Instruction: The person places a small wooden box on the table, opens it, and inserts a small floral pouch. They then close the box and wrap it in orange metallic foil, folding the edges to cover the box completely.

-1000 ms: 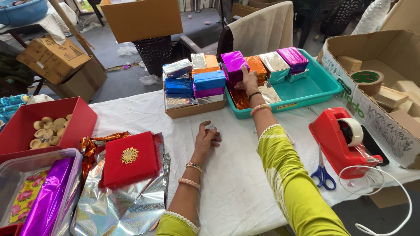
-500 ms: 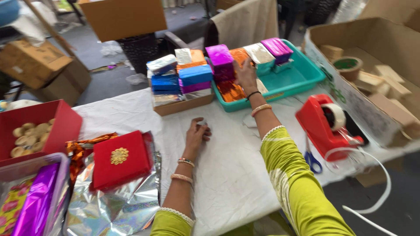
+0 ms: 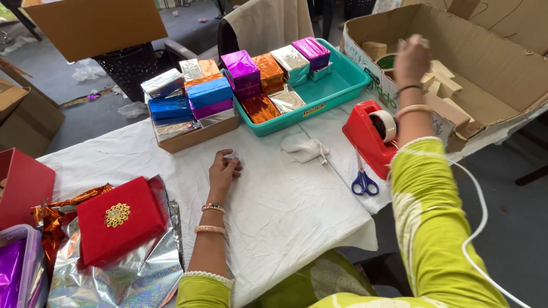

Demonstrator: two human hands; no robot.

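Right hand (image 3: pixel 412 57) has left the teal tray (image 3: pixel 337 85) at upper centre and now reaches into the big cardboard box (image 3: pixel 502 63) at upper right, near a green tape roll (image 3: pixel 388 60); blurred, cannot tell if fingers are curled or pinching. So the work moves from wrapped stock to box contents. Left hand (image 3: pixel 224 171) stays loosely curled on the white worktop (image 3: pixel 274 211), centre. Foil-wrapped packets (image 3: pixel 268 71), purple, orange, silver, fill the tray; blue and silver ones sit in a shallow carton (image 3: pixel 197 134) to its left. Red tape dispenser (image 3: pixel 368 137) right of centre, red gift box (image 3: pixel 117 219) lower left.
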